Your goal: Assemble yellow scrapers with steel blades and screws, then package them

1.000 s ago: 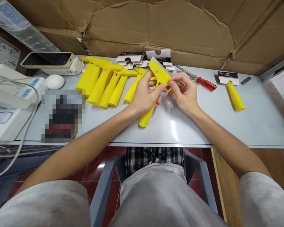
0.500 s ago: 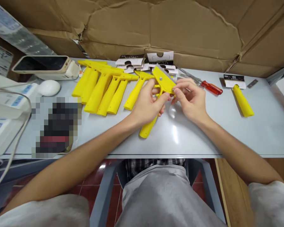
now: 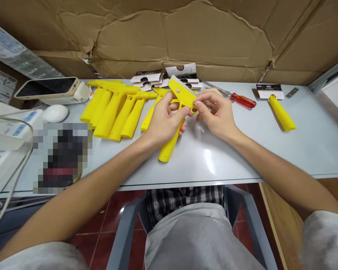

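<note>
My left hand (image 3: pixel 166 122) is closed around the neck of a yellow scraper (image 3: pixel 170 144), its handle slanting down toward the table's front edge. A metal blade lies along the upper edge of the scraper's head, and a screw (image 3: pixel 178 91) sits in the head's left part. Thumb and fingers of my right hand (image 3: pixel 215 112) pinch at the head's right end, touching it. Small shiny metal bits, apparently screws (image 3: pixel 210 110), show between these fingers; the fingertips mostly cover what is pinched. Behind my left hand lies another yellow scraper handle (image 3: pixel 148 116).
Several yellow handles (image 3: pixel 105 116) lie in a row at left. Folded cards (image 3: pixel 183 71) lie at the back, beside a red-handled screwdriver (image 3: pixel 243 100). Farther right are a carded yellow handle (image 3: pixel 281 114) and a small blade (image 3: pixel 292 92). Cardboard (image 3: pixel 214 33) stands behind the table.
The view has shifted, so the table things appear farther left. Both hands keep their hold at the scraper's head, with the right fingertips still at its right end.
</note>
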`<state>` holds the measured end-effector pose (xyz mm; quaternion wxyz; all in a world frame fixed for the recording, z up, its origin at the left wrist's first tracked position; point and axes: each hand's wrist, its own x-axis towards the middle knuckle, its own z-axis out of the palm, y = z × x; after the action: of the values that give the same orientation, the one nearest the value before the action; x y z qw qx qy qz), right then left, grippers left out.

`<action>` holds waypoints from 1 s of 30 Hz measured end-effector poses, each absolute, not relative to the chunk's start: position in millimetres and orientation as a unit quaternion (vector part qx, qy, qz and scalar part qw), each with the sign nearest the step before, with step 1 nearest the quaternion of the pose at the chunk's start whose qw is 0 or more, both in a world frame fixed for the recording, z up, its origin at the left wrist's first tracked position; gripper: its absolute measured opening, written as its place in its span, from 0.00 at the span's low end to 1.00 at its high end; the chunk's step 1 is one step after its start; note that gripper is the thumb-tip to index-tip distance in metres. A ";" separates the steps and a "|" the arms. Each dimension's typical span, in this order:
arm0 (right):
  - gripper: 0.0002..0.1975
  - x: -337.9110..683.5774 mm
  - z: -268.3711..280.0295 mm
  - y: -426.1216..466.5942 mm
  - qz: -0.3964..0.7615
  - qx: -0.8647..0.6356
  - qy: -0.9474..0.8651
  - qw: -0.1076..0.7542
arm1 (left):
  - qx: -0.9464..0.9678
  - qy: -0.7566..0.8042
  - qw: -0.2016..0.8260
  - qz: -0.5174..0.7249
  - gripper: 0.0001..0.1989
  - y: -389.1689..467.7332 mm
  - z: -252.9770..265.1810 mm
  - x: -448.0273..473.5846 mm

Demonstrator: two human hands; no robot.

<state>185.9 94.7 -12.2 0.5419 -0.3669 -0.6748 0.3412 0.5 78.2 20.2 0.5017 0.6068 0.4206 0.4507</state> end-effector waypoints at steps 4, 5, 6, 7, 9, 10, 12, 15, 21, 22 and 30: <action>0.35 189.5 -11.1 95.9 0.284 -0.373 -0.707 0.529 | 0.614 0.403 0.495 0.465 0.18 82.3 15.3 -0.6; 0.35 191.0 -9.4 95.2 0.263 -0.378 -0.719 0.521 | 0.615 0.402 0.493 0.466 0.18 82.6 15.0 -0.8; 0.34 192.5 -7.6 94.3 0.242 -0.382 -0.727 0.516 | 0.615 0.403 0.489 0.468 0.19 82.6 14.9 -0.8; 0.33 193.9 -5.9 93.5 0.223 -0.384 -0.734 0.514 | 0.616 0.406 0.484 0.471 0.19 82.5 14.9 -0.7; 0.32 195.7 -3.8 92.3 0.199 -0.382 -0.740 0.517 | 0.616 0.410 0.477 0.474 0.19 82.0 15.1 -0.3; 0.31 196.0 -3.5 91.8 0.193 -0.380 -0.742 0.518 | 0.616 0.409 0.477 0.475 0.19 81.8 15.1 0.0; 0.31 195.5 -3.8 90.9 0.185 -0.380 -0.743 0.518 | 0.618 0.403 0.478 0.477 0.19 81.5 15.1 0.4; 0.31 192.7 -5.2 88.9 0.172 -0.397 -0.737 0.519 | 0.619 0.399 0.475 0.481 0.20 81.1 16.1 0.6; 0.32 191.0 -6.2 87.4 0.148 -0.419 -0.725 0.527 | 0.620 0.415 0.472 0.468 0.18 77.8 19.2 1.4; 0.32 191.6 -6.1 87.8 0.147 -0.422 -0.724 0.526 | 0.620 0.418 0.470 0.469 0.18 77.6 19.2 1.6; 0.30 195.3 -5.2 91.0 0.112 -0.420 -0.735 0.520 | 0.612 0.410 0.488 0.468 0.19 76.3 22.3 2.1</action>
<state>195.3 91.0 -5.2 0.5196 -0.4203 -0.7354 0.1123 2.1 76.3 22.3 0.4882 0.6120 0.4104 0.4677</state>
